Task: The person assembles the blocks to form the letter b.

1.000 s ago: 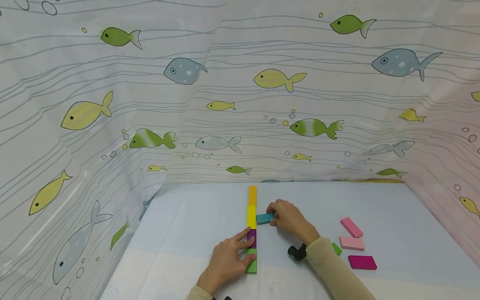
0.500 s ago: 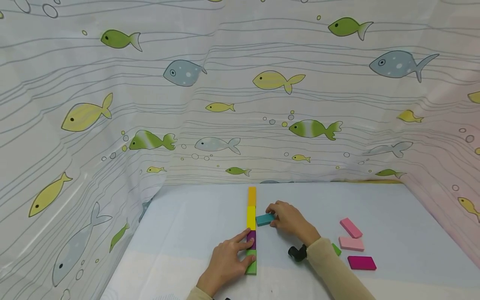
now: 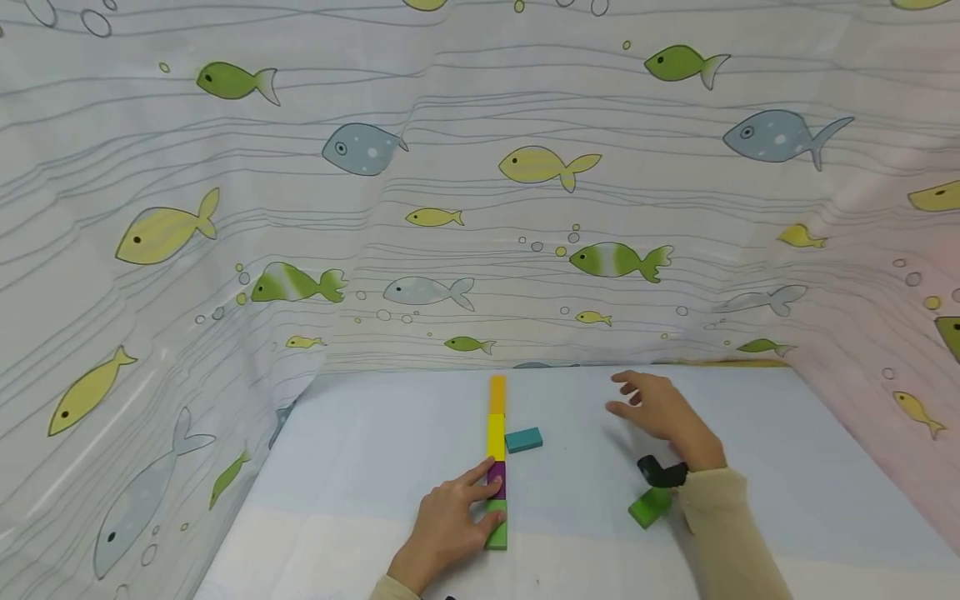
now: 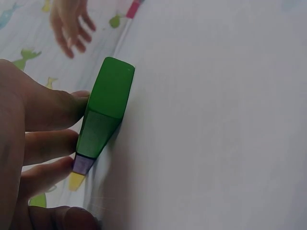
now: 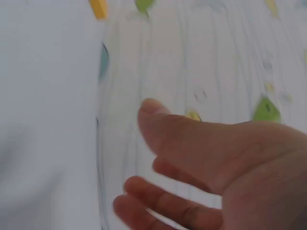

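A straight row of flat blocks runs away from me: green point(image 3: 497, 533), purple point(image 3: 497, 481), yellow point(image 3: 496, 437) and orange point(image 3: 498, 394) at the far end. My left hand point(image 3: 450, 521) rests against its near part, thumb at the green block and fingertips at the purple one. In the left wrist view the thumb and fingers touch the row's side. A teal block point(image 3: 523, 439) lies slantwise, one end right at the yellow block. My right hand point(image 3: 660, 408) is raised over the table to its right, fingers loosely bent and holding nothing.
Green block material point(image 3: 649, 507) lies under the right wrist, by the black wrist camera point(image 3: 662, 472). The right forearm covers the table area where pink and magenta blocks lay. A fish-print curtain point(image 3: 450, 167) hangs behind and at both sides of the white table point(image 3: 360, 467).
My right hand has let go of the teal block and moved right, away from it. The teal block stays beside the yellow one. The left hand keeps its place on the row.
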Tool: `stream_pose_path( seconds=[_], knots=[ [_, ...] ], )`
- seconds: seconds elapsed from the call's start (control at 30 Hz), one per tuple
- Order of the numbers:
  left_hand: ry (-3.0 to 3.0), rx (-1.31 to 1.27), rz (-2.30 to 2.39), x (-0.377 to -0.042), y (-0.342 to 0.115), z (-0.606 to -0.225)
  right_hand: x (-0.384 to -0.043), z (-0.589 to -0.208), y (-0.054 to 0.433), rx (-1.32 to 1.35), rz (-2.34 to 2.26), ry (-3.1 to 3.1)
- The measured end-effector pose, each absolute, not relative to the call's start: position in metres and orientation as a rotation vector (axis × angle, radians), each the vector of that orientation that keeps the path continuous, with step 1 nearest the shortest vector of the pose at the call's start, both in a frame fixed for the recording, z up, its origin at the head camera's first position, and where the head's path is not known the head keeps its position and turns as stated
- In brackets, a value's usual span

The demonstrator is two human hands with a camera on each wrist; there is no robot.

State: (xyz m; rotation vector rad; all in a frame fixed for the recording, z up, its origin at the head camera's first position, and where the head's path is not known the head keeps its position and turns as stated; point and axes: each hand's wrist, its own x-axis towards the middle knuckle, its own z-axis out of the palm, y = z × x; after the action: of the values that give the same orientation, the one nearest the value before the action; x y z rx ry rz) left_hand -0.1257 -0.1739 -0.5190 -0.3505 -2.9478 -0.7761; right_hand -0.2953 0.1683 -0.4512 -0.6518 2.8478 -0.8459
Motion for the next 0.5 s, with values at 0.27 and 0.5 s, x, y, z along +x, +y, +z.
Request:
stream_pose_path(
  seconds=[0.27,0.5],
  knots=[
    [-2.947,-0.355,-0.783,-0.123,-0.177,-0.52,-0.282,-0.448,0.241,-0.397,-0.65,2.777],
    [-2.923,-0.361,-0.815,-0.126,-0.178,-0.52,-0.269,-0.458,0.273,-0.334,-0.6,2.726]
  ],
)
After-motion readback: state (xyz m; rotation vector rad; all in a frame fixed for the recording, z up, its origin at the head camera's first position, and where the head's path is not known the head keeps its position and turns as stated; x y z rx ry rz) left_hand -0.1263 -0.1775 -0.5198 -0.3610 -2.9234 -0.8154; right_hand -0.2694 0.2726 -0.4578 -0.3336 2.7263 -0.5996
